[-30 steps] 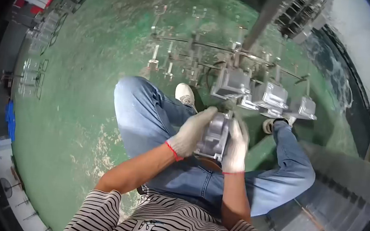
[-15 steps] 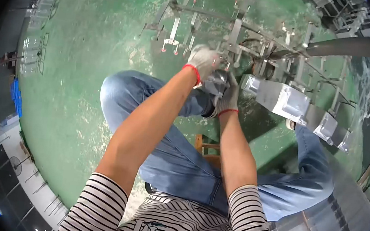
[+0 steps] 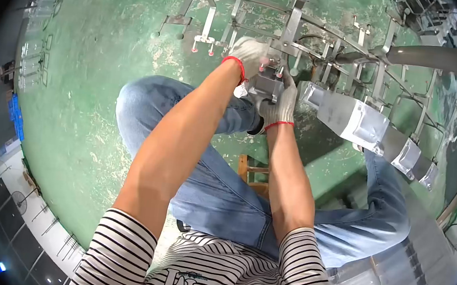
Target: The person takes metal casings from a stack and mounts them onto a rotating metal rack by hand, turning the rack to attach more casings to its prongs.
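My left hand (image 3: 250, 54), in a white glove with a red cuff, reaches to the metal rack (image 3: 292, 28) and is closed on the upper left side of a grey metal housing (image 3: 266, 87). Gloved too, my right hand (image 3: 283, 102) grips the housing from its right and lower side. The housing sits just under a pair of red-tipped prongs of the rack; whether it touches them I cannot tell. Several silvery housings (image 3: 368, 125) hang from the rack's right part.
A thick dark pole (image 3: 435, 57) crosses at the right. Stacked grey parts (image 3: 421, 274) lie at the lower right. A wooden stool (image 3: 243, 169) shows between my legs. More racks (image 3: 41, 39) stand at the far left on the green floor (image 3: 85, 105).
Both hands have carried the housing from above my lap forward to the rack's prongs. The view has shifted, with the rack now nearer. In the last half second the hands moved slightly.
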Demonstrator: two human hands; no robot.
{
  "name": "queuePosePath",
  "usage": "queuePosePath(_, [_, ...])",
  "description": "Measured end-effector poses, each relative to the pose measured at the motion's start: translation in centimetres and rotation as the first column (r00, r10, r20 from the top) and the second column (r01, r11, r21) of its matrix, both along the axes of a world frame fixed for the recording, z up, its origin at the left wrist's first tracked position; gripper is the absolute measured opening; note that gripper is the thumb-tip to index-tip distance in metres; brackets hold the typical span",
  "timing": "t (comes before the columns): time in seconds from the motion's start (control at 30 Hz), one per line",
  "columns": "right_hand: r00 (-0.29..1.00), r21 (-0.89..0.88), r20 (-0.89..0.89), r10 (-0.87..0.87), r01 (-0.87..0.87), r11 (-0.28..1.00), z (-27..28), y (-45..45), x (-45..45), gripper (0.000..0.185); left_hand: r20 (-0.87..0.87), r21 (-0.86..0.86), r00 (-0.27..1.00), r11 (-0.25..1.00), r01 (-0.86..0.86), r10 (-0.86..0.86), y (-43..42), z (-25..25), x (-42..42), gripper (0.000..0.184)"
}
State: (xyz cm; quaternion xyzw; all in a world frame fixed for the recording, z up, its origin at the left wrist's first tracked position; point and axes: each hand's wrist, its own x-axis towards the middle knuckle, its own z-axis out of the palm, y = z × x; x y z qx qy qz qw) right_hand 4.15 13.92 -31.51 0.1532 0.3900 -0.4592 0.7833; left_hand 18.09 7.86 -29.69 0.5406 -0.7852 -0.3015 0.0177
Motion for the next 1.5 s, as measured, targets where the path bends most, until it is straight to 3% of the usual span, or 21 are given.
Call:
queuePosePath(0.17, [0.996,0.124,0.076,-0.04,0.03,0.992,3.1,-1.4,0.1,0.034,0.264,0.022,0.896,0.931,0.364,-0.357,-1.8,-0.3,0.6,0.036])
queuePosePath(0.2, [0.991,0.146,0.108,-0.074,0.058,0.988,2.4,-1.5,0.2,0.035,0.31,0.161,0.894,0.944,0.287,-0.325,-2.0,0.2,0.0,0.037])
queuePosePath(0.3, [0.983,0.217,0.159,-0.094,0.058,0.974,1.5,-2.5,0.1,0.037,0.165,0.009,0.967,0.981,0.193,-0.192,-1.1,0.4,0.5,0.034])
queuePosePath(0.37, [0.971,0.207,0.209,-0.119,0.075,0.976,1.4,-2.5,0.1,0.039,0.048,0.257,0.999,0.966,-0.038,0.026,-1.1,2.0,0.1,0.036])
queuePosePath(0.4, [0.975,0.211,0.182,-0.125,0.085,0.974,2.3,-2.3,0.2,0.039,0.197,0.333,0.98,0.942,-0.034,-0.034,-1.5,4.8,-0.7,0.035])
queuePosePath(0.5, [0.994,0.13,0.031,-0.108,0.103,0.986,5.1,-0.9,0.2,0.044,0.051,-0.187,0.992,0.975,0.122,-0.115,0.7,-4.1,1.7,0.029])
queuePosePath(0.57, [0.997,0.177,0.043,0.067,-0.074,0.981,5.4,1.3,-1.4,0.049,0.314,-0.224,0.947,0.965,0.14,-0.064,1.3,1.9,-1.0,0.035])
queuePosePath(0.63, [0.927,0.087,-0.18,0.33,-0.319,0.944,8.6,3.8,-4.2,0.048,0.59,-0.076,0.796,0.972,0.222,-0.135,1.0,-2.1,1.2,0.034])
queuePosePath(0.7, [0.66,-0.139,-0.664,0.35,-0.57,0.81,13.9,7.3,-9.9,0.044,0.5,0.191,0.865,0.969,-0.154,0.039,0.8,4.4,-0.4,0.037])
queuePosePath(0.77, [0.53,-0.218,-0.834,0.151,-0.569,0.793,20.3,11.2,-16.1,0.036,0.336,0.454,0.661,0.5,-0.737,0.671,2.8,5.9,-1.2,0.048])
queuePosePath(0.8, [0.374,-0.311,-0.919,-0.122,-0.503,0.806,23.0,14.3,-19.0,0.032,0.303,0.381,0.814,0.72,-0.581,0.496,2.1,4.1,-0.1,0.04])
queuePosePath(0.83, [0.038,-0.225,-0.971,-0.236,-0.474,0.852,28.1,16.9,-22.8,0.028,0.402,0.202,0.916,0.976,-0.081,-0.007,2.4,2.4,1.4,0.033])
queuePosePath(0.87, [-0.067,-0.239,-0.964,-0.259,-0.219,0.946,30.6,20.1,-26.0,0.025,0.499,0.103,0.815,0.954,0.28,-0.293,2.8,1.7,1.8,0.027])
queuePosePath(0.9, [-0.751,-0.079,-0.638,-0.172,-0.158,0.984,33.1,23.2,-30.3,0.026,0.563,0.03,0.704,0.862,0.505,-0.432,3.9,0.8,2.7,0.021])
queuePosePath(0.97, [-0.643,-0.419,-0.761,-0.094,0.375,0.827,34.5,29.8,-36.0,0.033,0.642,0.115,0.692,0.934,0.337,-0.329,6.0,6.6,-1.9,0.024])
queuePosePath(1.0, [-0.823,-0.161,-0.413,0.391,0.488,0.858,33.3,36.5,-41.9,0.036,0.667,0.333,0.433,0.763,0.553,-0.605,5.4,6.8,-3.3,0.03])
queuePosePath(1.03, [-0.598,0.038,-0.205,0.775,0.786,0.617,32.8,39.7,-44.2,0.044,0.574,0.21,0.72,0.92,0.332,-0.391,5.7,6.4,-3.3,0.04])
queuePosePath(1.07, [-0.207,0.371,-0.345,0.915,0.866,0.336,33.5,41.5,-45.9,0.066,0.573,0.187,0.766,0.957,0.223,-0.291,6.4,8.5,-5.6,0.043])
queuePosePath(1.33, [-0.334,0.404,-0.443,0.832,0.754,0.518,27.4,56.0,-55.5,0.044,0.218,0.094,0.947,0.971,0.219,-0.235,8.0,8.5,-9.8,0.048])
queuePosePath(1.43, [-0.549,0.24,-0.206,0.81,0.774,0.585,34.8,62.3,-53.5,0.036,0.171,0.213,0.961,0.96,0.181,-0.219,6.7,7.1,-9.2,0.044])
queuePosePath(1.5, [-0.515,0.124,-0.139,0.846,0.839,0.53,42.4,66.7,-47.8,0.029,0.102,0.328,0.972,0.929,0.169,-0.213,6.0,6.1,-9.2,0.042])
